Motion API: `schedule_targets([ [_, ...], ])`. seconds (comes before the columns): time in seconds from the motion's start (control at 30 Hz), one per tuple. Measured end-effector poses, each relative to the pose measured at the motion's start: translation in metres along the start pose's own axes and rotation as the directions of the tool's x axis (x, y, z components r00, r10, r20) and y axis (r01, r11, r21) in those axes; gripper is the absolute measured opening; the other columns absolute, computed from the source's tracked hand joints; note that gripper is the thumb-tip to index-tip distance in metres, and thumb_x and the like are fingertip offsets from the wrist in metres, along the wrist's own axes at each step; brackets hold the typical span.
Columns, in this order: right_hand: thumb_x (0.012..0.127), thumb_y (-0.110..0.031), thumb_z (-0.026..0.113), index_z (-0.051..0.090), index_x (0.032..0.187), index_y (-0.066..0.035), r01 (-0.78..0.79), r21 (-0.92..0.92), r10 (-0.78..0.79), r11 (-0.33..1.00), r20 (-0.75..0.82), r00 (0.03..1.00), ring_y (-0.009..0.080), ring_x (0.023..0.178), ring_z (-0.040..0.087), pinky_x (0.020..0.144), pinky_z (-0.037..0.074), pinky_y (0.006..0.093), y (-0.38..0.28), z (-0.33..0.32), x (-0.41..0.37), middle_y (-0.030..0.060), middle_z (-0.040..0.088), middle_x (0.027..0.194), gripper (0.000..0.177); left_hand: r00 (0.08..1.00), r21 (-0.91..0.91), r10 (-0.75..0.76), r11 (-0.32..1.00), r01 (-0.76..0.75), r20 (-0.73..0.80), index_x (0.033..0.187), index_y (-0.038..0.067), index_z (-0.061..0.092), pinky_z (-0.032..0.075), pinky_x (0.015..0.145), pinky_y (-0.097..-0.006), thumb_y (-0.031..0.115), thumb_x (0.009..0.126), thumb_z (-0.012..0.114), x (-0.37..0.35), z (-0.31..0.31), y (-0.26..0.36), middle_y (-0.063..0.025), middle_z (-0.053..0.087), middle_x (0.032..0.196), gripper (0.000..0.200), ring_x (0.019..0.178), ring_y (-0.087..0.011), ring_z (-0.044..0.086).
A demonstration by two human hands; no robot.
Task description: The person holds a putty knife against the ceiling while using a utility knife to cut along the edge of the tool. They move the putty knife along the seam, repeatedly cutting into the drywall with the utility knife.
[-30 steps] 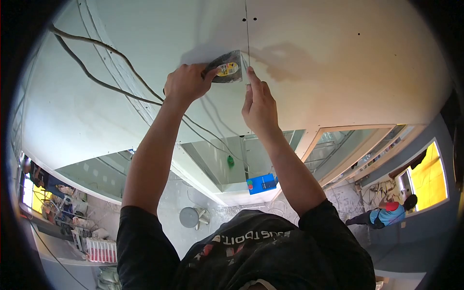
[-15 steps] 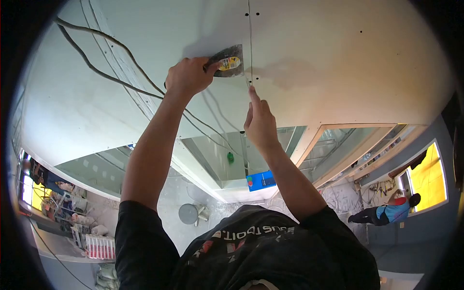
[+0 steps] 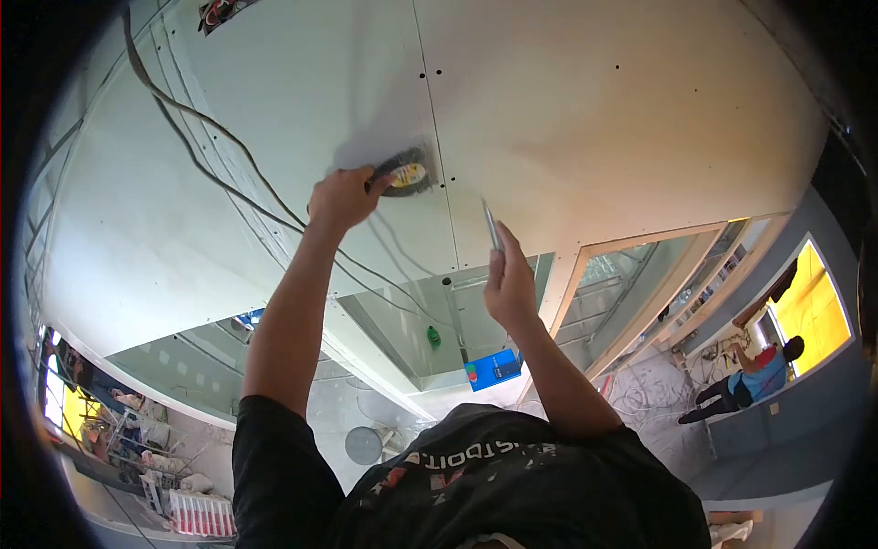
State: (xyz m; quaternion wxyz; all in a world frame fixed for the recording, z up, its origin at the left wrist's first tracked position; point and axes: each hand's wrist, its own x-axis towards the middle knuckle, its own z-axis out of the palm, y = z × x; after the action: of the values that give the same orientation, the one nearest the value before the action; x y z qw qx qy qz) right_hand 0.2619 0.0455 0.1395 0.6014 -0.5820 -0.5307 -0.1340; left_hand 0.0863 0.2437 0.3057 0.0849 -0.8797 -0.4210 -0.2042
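My left hand (image 3: 342, 198) grips a putty knife (image 3: 409, 176) with a worn dark blade and a yellow label. The putty knife is against or very close to the pale board (image 3: 549, 128), just left of a thin seam (image 3: 430, 96). My right hand (image 3: 511, 284) is closed around a thin grey pointed tool that looks like a utility knife (image 3: 492, 224). Its tip points up and stands a little right of the seam, apart from it. Dark screw holes (image 3: 446, 182) flank the seam between the two tools.
Dark cables (image 3: 197, 114) hang across the board at the left. Below are a wooden frame (image 3: 572, 274), a blue box (image 3: 495, 370), a green bottle (image 3: 433, 338) and a round grey stool or bucket (image 3: 364, 446). Another person (image 3: 745, 377) works by the window at the right.
My right hand has lowered and moved right, bringing the pointed tool away from the seam. My left hand and the putty knife have shifted slightly down and left; the whole view has tilted.
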Motion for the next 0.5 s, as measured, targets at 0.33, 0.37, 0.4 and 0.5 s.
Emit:
schedule_targets([
  [0.33, 0.106, -0.018, 0.053, 0.055, 0.136, 0.003, -0.434, -0.048, 0.435, 0.899, 0.180, 0.882, 0.0464, 0.098, 0.069, 0.084, 0.055, 0.0488, 0.070, -0.017, -0.125, 0.0302, 0.068, 0.111, 0.037, 0.959, -0.174, 0.060, 0.985, -0.011, 0.278, 0.106, 0.010, 0.068, 0.055, 0.083, -0.0536, 0.058, 0.104, 0.046, -0.068, 0.115, 0.042, -0.0178, 0.074, 0.094, 0.053, 0.095, -0.0400, 0.071],
  [0.37, 0.106, -0.019, 0.053, 0.057, 0.133, 0.003, -0.453, -0.054, 0.455, 0.890, 0.174, 0.873, 0.0464, 0.098, 0.069, 0.084, 0.056, 0.0488, 0.071, -0.019, -0.126, 0.0299, 0.069, 0.109, 0.035, 0.947, -0.171, 0.023, 0.985, 0.034, 0.322, 0.107, 0.009, 0.068, 0.054, 0.084, -0.0544, 0.058, 0.105, 0.046, -0.071, 0.127, 0.037, -0.0189, 0.074, 0.096, 0.054, 0.096, -0.0411, 0.071],
  [0.4, 0.106, -0.019, 0.053, 0.057, 0.133, 0.003, -0.456, -0.052, 0.457, 0.889, 0.174, 0.872, 0.0464, 0.098, 0.069, 0.084, 0.056, 0.0488, 0.071, -0.021, -0.127, 0.0299, 0.069, 0.109, 0.035, 0.946, -0.169, 0.024, 0.985, 0.033, 0.324, 0.107, 0.009, 0.068, 0.054, 0.084, -0.0544, 0.058, 0.105, 0.046, -0.071, 0.139, 0.029, -0.0189, 0.074, 0.096, 0.054, 0.096, -0.0411, 0.071],
  [0.5, 0.106, -0.019, 0.053, 0.057, 0.132, 0.003, -0.476, -0.032, 0.474, 0.879, 0.175, 0.863, 0.0463, 0.098, 0.069, 0.083, 0.056, 0.0489, 0.071, -0.026, -0.128, 0.0300, 0.069, 0.108, 0.035, 0.992, -0.172, -0.035, 0.984, 0.056, 0.120, 0.107, 0.006, 0.067, 0.053, 0.087, -0.0562, 0.054, 0.106, 0.046, -0.072, 0.146, 0.002, -0.0226, 0.073, 0.103, 0.053, 0.101, -0.0444, 0.069],
])
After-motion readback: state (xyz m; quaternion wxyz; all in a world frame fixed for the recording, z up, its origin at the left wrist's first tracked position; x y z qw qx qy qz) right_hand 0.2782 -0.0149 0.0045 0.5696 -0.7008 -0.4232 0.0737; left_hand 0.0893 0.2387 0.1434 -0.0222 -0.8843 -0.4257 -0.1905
